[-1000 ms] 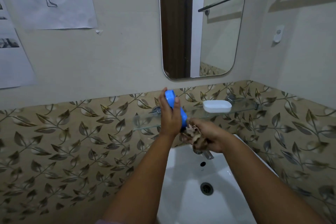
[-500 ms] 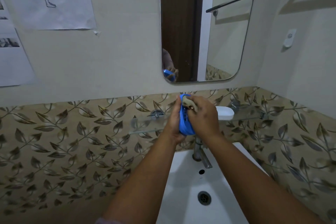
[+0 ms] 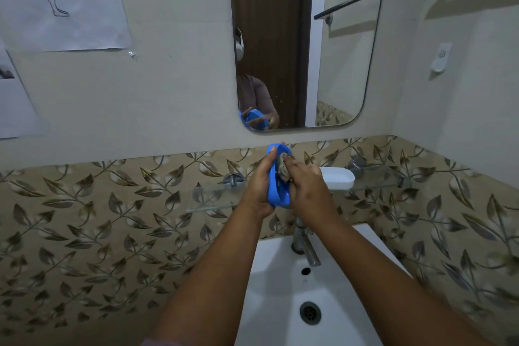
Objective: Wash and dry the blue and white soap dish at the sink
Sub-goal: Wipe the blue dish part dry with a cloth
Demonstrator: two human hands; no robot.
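Fingers of the left hand (image 3: 259,185) are wrapped around the blue soap dish part (image 3: 276,191), which is held on edge above the sink (image 3: 269,289). A crumpled patterned cloth (image 3: 283,167), possibly a rag, is pinched by the closed right hand (image 3: 307,191) and pressed against the dish's inner face. The white soap dish part (image 3: 338,178) is seen on the glass shelf (image 3: 213,199), just beyond the right hand, with the tap (image 3: 304,244) below.

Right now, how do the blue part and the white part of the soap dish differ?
The blue part is held on edge in the left hand; the white part rests flat on the glass shelf. The right hand presses a cloth to the blue part; the white part is untouched.
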